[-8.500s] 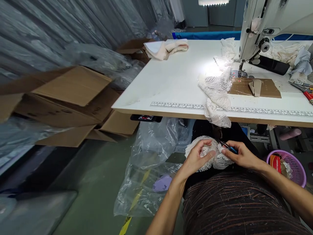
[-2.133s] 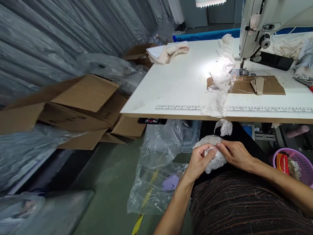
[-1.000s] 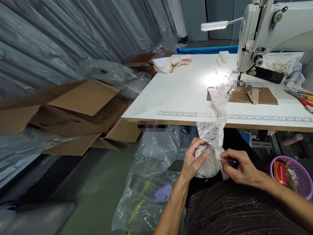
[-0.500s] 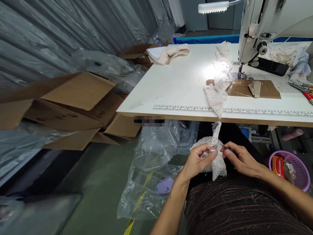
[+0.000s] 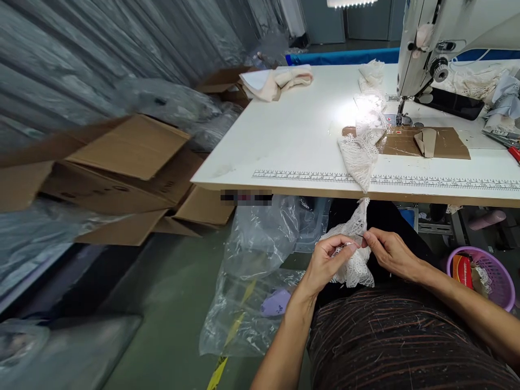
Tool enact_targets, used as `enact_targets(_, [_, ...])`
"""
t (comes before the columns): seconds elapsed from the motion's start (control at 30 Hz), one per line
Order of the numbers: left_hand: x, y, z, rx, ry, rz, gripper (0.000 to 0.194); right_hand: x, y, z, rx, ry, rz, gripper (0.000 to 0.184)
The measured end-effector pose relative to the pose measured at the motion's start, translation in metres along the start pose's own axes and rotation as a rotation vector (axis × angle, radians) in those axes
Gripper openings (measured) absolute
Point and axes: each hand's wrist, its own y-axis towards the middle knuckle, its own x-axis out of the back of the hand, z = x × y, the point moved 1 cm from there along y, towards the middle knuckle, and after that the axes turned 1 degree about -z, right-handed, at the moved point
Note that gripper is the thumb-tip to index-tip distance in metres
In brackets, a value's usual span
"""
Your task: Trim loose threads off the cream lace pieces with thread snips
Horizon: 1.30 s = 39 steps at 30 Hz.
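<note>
Nearer L hand (image 5: pixel 328 261) (pinching lace (image 5: pixel 355 272)) now: R hand (image 5: pixel 392 253), pinched on thin tool (image 5: pixel 359 235), w/ table (image 5: pixel 260 146) just beyond.

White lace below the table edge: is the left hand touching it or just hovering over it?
Touching. In the head view, the left hand pinches the white lace between thumb and fingers.

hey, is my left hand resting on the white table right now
No, the left hand is below the front edge of the white table, pinching white lace.
</note>
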Motion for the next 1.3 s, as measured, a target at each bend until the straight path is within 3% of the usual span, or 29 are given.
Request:
enact_targets(0.33, [-0.001, 0.001, 0.004, 0.027, -0.047, 0.043, 0.029, -0.003, 0.001, 0.001, 0.0, -0.06, 0.036, 0.038])
enact_targets(0.43, [-0.003, 0.001, 0.005, 0.021, -0.064, 0.036, 0.029, -0.006, -0.002, -0.003, -0.039, 0.069, 0.011, 0.037])
enact_targets(0.57, [-0.004, 0.004, 0.009, 0.012, -0.08, 0.039, 0.034, -0.014, -0.008, -0.009, -0.097, 0.316, 0.07, 0.037])
enact_targets(0.73, [0.007, 0.004, 0.026, -0.049, 0.214, -0.059, 0.043, -0.001, -0.015, -0.014, -0.208, 0.464, 0.086, 0.044])
enact_targets(0.9, [0.02, -0.004, 0.045, -0.007, 0.488, -0.068, 0.038, 0.032, -0.015, -0.021, -0.241, 0.448, -0.115, 0.043])
enact_targets(1.03, [0.018, -0.012, 0.029, 0.023, 0.341, -0.011, 0.033, 0.028, -0.005, -0.027, -0.252, 0.392, -0.202, 0.046])
enact_targets(1.17, [0.005, -0.02, 0.0, -0.014, 0.129, 0.13, 0.028, 0.003, 0.003, -0.021, -0.191, 0.431, -0.116, 0.05])
enact_targets(1.3, [-0.003, -0.022, -0.01, -0.135, 0.125, -0.049, 0.024, -0.018, -0.002, -0.006, -0.182, 0.66, 0.102, 0.054])
